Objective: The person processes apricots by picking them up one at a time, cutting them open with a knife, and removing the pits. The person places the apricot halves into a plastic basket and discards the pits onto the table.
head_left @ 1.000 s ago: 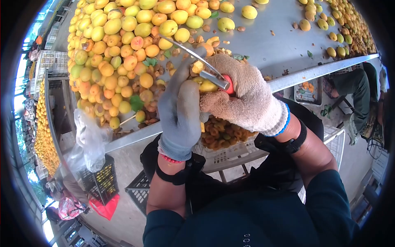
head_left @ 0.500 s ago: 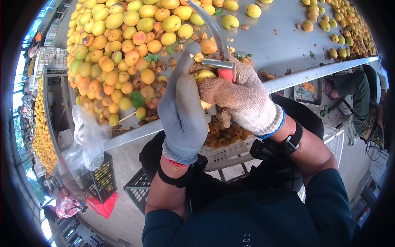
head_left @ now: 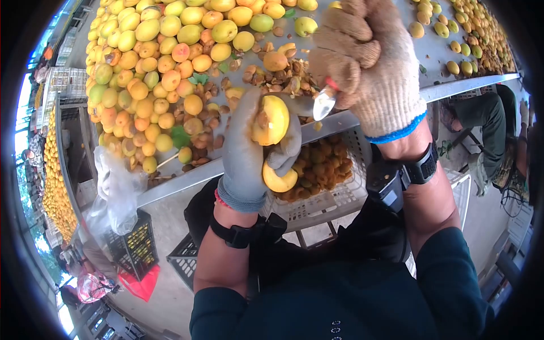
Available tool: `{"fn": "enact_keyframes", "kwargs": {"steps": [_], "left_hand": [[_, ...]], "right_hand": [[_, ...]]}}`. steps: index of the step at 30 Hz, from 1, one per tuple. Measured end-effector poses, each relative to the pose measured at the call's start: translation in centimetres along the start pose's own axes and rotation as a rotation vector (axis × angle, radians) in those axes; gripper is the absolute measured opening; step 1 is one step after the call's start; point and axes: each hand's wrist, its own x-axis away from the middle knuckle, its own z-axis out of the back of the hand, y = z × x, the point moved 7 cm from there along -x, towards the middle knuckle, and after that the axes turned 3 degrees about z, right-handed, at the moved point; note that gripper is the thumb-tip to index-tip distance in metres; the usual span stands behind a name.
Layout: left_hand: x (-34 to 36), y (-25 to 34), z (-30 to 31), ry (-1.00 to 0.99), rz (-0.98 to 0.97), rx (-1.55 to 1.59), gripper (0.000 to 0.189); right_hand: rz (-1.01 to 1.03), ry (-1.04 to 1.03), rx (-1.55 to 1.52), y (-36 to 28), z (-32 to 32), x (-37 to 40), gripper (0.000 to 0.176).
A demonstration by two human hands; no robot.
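Note:
My left hand [head_left: 241,141], in a grey glove, holds yellow fruit halves. One cut half [head_left: 272,120] lies against the palm, and another piece [head_left: 280,178] is held lower by the curled fingers. My right hand [head_left: 362,54], in a tan knitted glove with a blue cuff, is closed around a tool with a red part and a metal end [head_left: 324,104] pointing down. The rest of the tool is hidden. Below my hands, a white basket [head_left: 357,190] holds cut fruit pieces [head_left: 323,170].
Yellow and orange fruit [head_left: 164,62] is heaped on the metal table [head_left: 334,122], with pits and scraps [head_left: 294,79] beside it. A plastic bag [head_left: 116,187] hangs at the left by a black crate [head_left: 136,243]. Another person's leg [head_left: 481,113] shows at the right.
My right hand has moved up and away from my left, and the curved blade is no longer visible. My left hand has turned, exposing the cut fruit in it.

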Motion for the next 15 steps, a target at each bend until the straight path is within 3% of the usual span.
{"fn": "enact_keyframes", "kwargs": {"steps": [1, 2, 6, 11, 15], "left_hand": [[-0.3, -0.7, -0.4, -0.132, 0.05, 0.119, 0.053], [-0.3, -1.1, -0.3, -0.081, 0.079, 0.152, 0.054], [-0.4, -1.4, -0.2, 0.041, 0.125, 0.194, 0.054], [-0.5, -1.4, 0.3, 0.109, 0.059, 0.108, 0.049], [-0.2, -1.1, 0.6, 0.252, 0.004, -0.036, 0.047]], "right_hand": [[0.038, -0.134, 0.098, 0.5, -0.8, -0.5, 0.035], [-0.005, -0.018, 0.098, 0.8, -0.6, 0.3, 0.034], [-0.199, 0.104, 0.133, 1.3, -0.4, 0.6, 0.031], [-0.021, 0.133, 0.248, 1.3, 0.8, 0.0, 0.027], [-0.091, 0.13, 0.116, 2.2, 1.1, 0.2, 0.027]]}}
